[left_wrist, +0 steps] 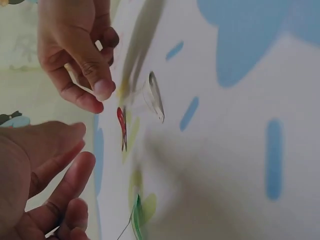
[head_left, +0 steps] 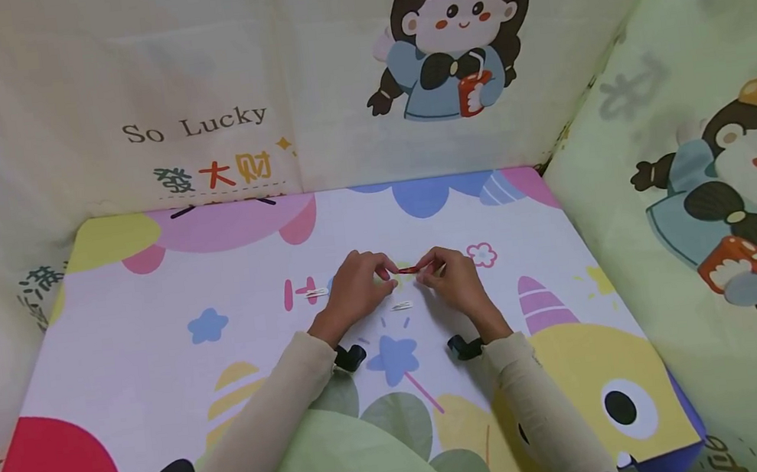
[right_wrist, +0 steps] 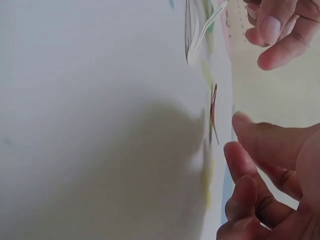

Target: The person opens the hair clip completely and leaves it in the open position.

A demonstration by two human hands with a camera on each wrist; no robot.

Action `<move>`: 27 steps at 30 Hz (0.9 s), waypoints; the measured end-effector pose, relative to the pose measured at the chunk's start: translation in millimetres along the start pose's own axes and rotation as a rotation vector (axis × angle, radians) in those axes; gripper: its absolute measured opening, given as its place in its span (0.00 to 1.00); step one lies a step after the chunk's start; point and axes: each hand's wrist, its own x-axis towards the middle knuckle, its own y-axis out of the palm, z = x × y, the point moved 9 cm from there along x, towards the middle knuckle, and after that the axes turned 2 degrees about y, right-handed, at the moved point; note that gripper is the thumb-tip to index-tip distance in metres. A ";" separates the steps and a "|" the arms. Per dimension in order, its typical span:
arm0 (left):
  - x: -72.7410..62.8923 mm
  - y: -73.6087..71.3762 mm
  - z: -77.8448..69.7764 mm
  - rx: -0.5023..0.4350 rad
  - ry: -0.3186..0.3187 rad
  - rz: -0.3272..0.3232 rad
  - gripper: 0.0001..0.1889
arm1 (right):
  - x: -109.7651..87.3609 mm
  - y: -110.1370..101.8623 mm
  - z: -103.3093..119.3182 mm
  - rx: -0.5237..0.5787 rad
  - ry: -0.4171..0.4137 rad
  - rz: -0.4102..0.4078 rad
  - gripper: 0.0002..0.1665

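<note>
A small red snap hair clip (head_left: 407, 270) lies on the printed tabletop between the two hands; both wrist views show the red clip (left_wrist: 121, 125) (right_wrist: 213, 112) apart from the fingers. My left hand (head_left: 362, 288) hovers on its left side, thumb and forefinger a little apart, holding nothing. Opposite it is my right hand (head_left: 454, 278), likewise with nothing in its fingers. Nearer to me is a white hair clip (head_left: 401, 307), also seen as a pale clip (left_wrist: 156, 97) in the left wrist view. A green clip (left_wrist: 136, 220) shows at that view's bottom edge.
Another white clip (head_left: 316, 293) lies left of my left hand. The table's cover (head_left: 143, 368) has cartoon prints. Patterned cloth walls (head_left: 327, 80) rise at the back and on both sides. A dark wrist camera (head_left: 465, 347) sits at each wrist.
</note>
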 end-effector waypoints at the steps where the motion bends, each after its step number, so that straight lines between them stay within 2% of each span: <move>1: 2.8 0.8 -0.1 0.017 -0.004 -0.003 0.09 | 1.8 -0.2 -1.2 -0.003 0.010 -0.006 0.10; 10: 27.6 15.6 -7.2 0.170 0.000 0.026 0.08 | 14.6 5.1 -4.1 -0.088 0.083 -0.005 0.09; 15: 34.8 23.1 -6.6 0.245 0.007 0.045 0.08 | 17.6 9.1 -4.2 -0.111 0.110 0.005 0.05; 21: 35.3 26.2 -1.6 0.213 -0.002 0.041 0.06 | 17.6 11.7 -5.2 -0.089 0.113 0.029 0.02; 27: 29.9 22.6 1.0 0.070 -0.041 0.040 0.05 | 14.4 7.6 -7.0 0.001 0.104 0.015 0.02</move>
